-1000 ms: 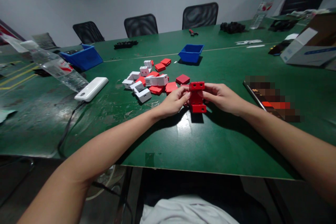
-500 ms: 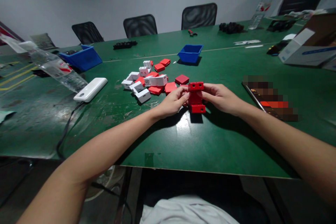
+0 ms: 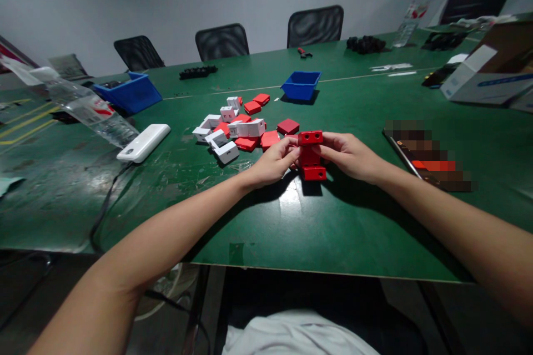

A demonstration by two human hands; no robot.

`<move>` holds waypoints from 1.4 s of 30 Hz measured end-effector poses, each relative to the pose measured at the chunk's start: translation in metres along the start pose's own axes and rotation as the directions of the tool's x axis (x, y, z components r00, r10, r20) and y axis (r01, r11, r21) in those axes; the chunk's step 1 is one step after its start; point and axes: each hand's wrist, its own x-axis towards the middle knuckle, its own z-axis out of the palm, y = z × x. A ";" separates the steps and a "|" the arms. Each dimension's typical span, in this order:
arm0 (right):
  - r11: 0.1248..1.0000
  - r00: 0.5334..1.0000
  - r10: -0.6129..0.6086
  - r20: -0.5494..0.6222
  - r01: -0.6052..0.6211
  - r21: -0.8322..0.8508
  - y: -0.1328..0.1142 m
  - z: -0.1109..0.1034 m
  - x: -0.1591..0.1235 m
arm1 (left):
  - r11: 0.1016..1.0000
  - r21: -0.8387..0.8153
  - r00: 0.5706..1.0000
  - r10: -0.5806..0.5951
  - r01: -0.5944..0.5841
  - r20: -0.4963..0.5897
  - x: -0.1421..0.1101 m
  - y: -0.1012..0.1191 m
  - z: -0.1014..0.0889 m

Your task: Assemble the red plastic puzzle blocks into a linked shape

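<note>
Between my two hands is a red bracket-like block [image 3: 311, 156], with holes in its upper and lower ends and a recessed middle. My left hand [image 3: 275, 163] pinches its left side, thumb and fingers closed on it. On the other side my right hand [image 3: 347, 155] grips it near the top, and part of that grip is hidden behind the block. Just beyond, a pile of white U-shaped pieces [image 3: 227, 152] and red flat blocks [image 3: 288, 126] lies to the left of the block.
A blue bin [image 3: 301, 86] stands behind the pile, with another blue bin [image 3: 133, 94] farther left. A white power bank [image 3: 144, 143] with a cable lies by a tilted water bottle [image 3: 89, 105]. Right of my arm is a phone [image 3: 416, 158]; a cardboard box [image 3: 495, 66] stands beyond.
The view has shifted very slightly. Both hands keep the same grip on the red block, and the pile looks unchanged.
</note>
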 end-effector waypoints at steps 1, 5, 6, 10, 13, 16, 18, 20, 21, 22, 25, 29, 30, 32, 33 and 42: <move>1.000 1.000 0.000 -0.004 0.000 -0.002 0.000 0.000 0.000 | 1.000 -0.002 1.000 0.007 -0.007 0.004 0.000 0.000 0.000; 1.000 1.000 0.006 -0.002 -0.006 0.023 0.000 0.001 0.000 | 1.000 0.003 1.000 0.006 -0.006 0.005 0.000 0.000 0.000; 0.999 1.000 0.010 0.003 -0.010 0.032 0.000 0.001 0.000 | 1.000 0.006 1.000 0.001 -0.001 0.000 0.000 -0.001 0.000; 0.999 1.000 0.017 0.020 -0.018 0.048 0.001 0.000 0.000 | 1.000 0.007 1.000 -0.005 0.005 -0.020 0.000 -0.001 0.001; 0.999 1.000 0.014 0.021 -0.015 0.040 0.001 0.000 0.000 | 1.000 0.005 1.000 -0.007 0.007 -0.024 0.000 -0.002 0.001; 0.999 1.000 0.005 0.022 -0.006 0.044 0.000 0.000 0.000 | 1.000 0.012 1.000 -0.012 0.012 -0.021 0.000 -0.003 0.000; 0.999 1.000 -0.006 0.023 0.005 0.047 0.000 0.000 0.000 | 1.000 0.015 1.000 -0.015 0.015 -0.021 0.000 -0.002 0.000; 0.999 1.000 -0.013 0.020 0.012 0.044 0.001 0.000 0.000 | 1.000 0.014 1.000 -0.017 0.017 -0.024 0.000 -0.002 -0.001; 0.999 1.000 -0.014 0.017 0.013 0.042 0.001 0.000 0.000 | 1.000 0.012 1.000 -0.016 0.016 -0.025 0.000 -0.002 -0.001; 0.999 1.000 -0.014 0.015 0.013 0.040 0.002 0.000 0.000 | 1.000 0.009 1.000 -0.011 0.011 -0.024 0.000 -0.002 -0.001; 0.999 1.000 -0.017 0.025 0.016 0.047 0.003 0.000 -0.001 | 1.000 0.004 1.000 0.010 -0.010 -0.018 -0.001 -0.001 0.000; 0.999 0.999 -0.040 0.025 0.039 0.019 0.001 0.004 -0.003 | 0.997 0.072 0.999 -0.001 0.005 -0.054 -0.006 0.001 0.002; 0.999 0.999 -0.045 0.021 0.045 0.003 0.000 0.006 -0.003 | 0.997 0.082 0.999 0.006 -0.002 -0.048 -0.009 0.001 0.002; 0.999 0.999 -0.049 0.017 0.049 -0.017 -0.001 0.011 -0.005 | 0.997 0.081 0.999 0.023 -0.021 -0.035 -0.015 0.003 0.000; 0.998 0.999 -0.050 0.020 0.051 -0.022 -0.002 0.014 -0.005 | 0.997 0.078 0.999 0.026 -0.024 -0.031 -0.019 0.004 -0.001; 0.981 0.993 -0.098 -0.068 0.084 -0.175 -0.008 0.057 0.003 | 0.998 0.049 0.990 -0.041 0.048 -0.134 -0.048 0.010 -0.021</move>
